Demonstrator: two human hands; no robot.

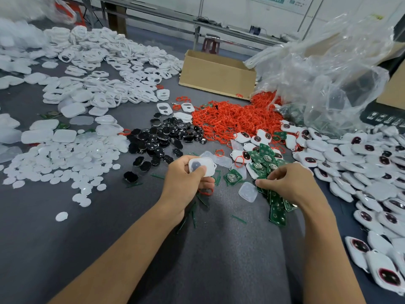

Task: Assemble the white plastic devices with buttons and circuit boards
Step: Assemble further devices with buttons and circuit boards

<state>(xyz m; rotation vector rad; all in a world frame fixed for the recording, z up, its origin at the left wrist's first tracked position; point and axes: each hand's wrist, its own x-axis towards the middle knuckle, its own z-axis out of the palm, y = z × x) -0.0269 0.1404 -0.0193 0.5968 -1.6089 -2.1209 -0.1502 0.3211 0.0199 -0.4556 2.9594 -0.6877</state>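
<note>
Hidden bits first. Right grip (pixel 285 183) sits knuckles-up on the stack of green circuit boards (pixel 277 208), with the fingers curled down into it. The back of the hand blocks most of the fingertips, so I can't tell if a board is pinched or only touched. The boards under the wrist are partly covered.

Left grip (pixel 186 178) is closed round a white shell (pixel 209 165): thumb across the lower front face, the other fingers behind it and mostly out of sight. The shell faces the camera. There's a dark oval in its opening, but it's too blurred to say whether that's a button or a bare hole. A red ring (pixel 206 191) shows just below the left fingers; contact is unclear.

The shell is left of the board stack and well apart from the right grip. A translucent pad (pixel 248 191) lies on the table (pixel 219 249) between the two hands.

Cut off or obscured:
- The finished white devices (pixel 361 161) run off the right frame edge.
- The empty white shells (pixel 105 69) smear into blur at top left.
- The clear plastic bag (pixel 328 73) covers the far end of the red rings pile (pixel 230 119) and one corner of the cardboard box (pixel 217 73).

The black buttons (pixel 162 137) lie between the white discs (pixel 65 163) and the red rings pile.
</note>
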